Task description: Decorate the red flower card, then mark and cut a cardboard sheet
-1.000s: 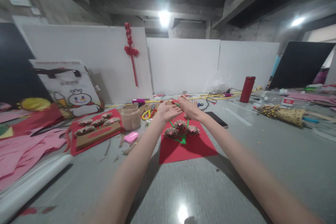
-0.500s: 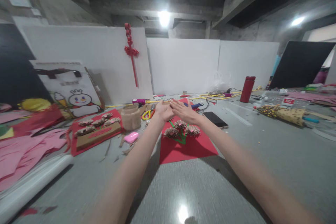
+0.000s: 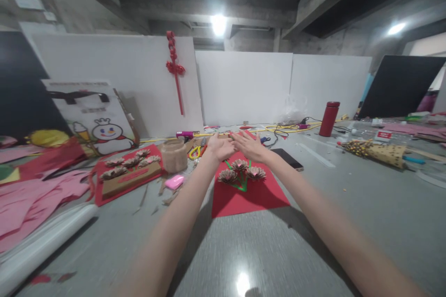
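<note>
Over the far end of a red sheet, my left hand is turned partly palm up with its fingers stretched. Close beside it, my right hand lies flat, palm down, its fingers pointing left toward the other hand. Neither hand shows anything held, though what lies under the fingertips is hidden. On the sheet, just nearer than the hands, several brown paper flowers with pink centres stand on green stems. A blue-handled tool shows partly behind my right hand.
On the left are a second red flower piece with a cardboard strip, a tan jar, a pink packet and yellow-handled scissors. To the right lie a phone, a red bottle and a wrapped bouquet.
My right hand has shifted slightly to the right, over more of the blue-handled tool. The left hand's fingers have opened out a little. The flowers on the sheet have stayed put.
</note>
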The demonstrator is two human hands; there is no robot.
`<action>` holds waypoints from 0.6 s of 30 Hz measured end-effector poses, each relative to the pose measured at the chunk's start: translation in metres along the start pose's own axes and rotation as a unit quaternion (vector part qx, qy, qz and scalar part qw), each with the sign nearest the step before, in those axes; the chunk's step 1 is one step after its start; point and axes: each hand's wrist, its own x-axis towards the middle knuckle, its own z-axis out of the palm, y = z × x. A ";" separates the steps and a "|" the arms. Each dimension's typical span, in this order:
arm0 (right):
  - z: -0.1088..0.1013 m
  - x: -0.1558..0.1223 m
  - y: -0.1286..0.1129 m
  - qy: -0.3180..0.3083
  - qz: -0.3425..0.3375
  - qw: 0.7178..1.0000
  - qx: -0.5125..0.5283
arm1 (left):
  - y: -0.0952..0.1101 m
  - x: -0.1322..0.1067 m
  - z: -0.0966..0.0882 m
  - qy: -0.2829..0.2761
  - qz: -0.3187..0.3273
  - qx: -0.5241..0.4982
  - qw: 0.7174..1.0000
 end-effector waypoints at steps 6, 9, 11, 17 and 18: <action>-0.008 -0.003 -0.001 -0.046 -0.047 0.995 0.071 | 0.002 0.001 -0.001 0.000 0.013 -0.005 1.000; -0.009 -0.004 -0.006 -0.046 -0.060 0.994 0.072 | 0.004 -0.001 0.000 -0.008 0.022 -0.004 1.000; -0.007 -0.003 -0.004 -0.024 -0.021 0.999 0.029 | 0.003 -0.002 0.002 -0.013 0.017 0.001 1.000; -0.004 -0.001 0.004 -0.017 0.000 1.000 0.018 | -0.001 -0.002 0.005 -0.008 0.013 -0.008 1.000; -0.004 -0.002 0.002 -0.027 -0.019 0.998 0.044 | 0.001 -0.002 0.004 -0.003 0.019 -0.021 1.000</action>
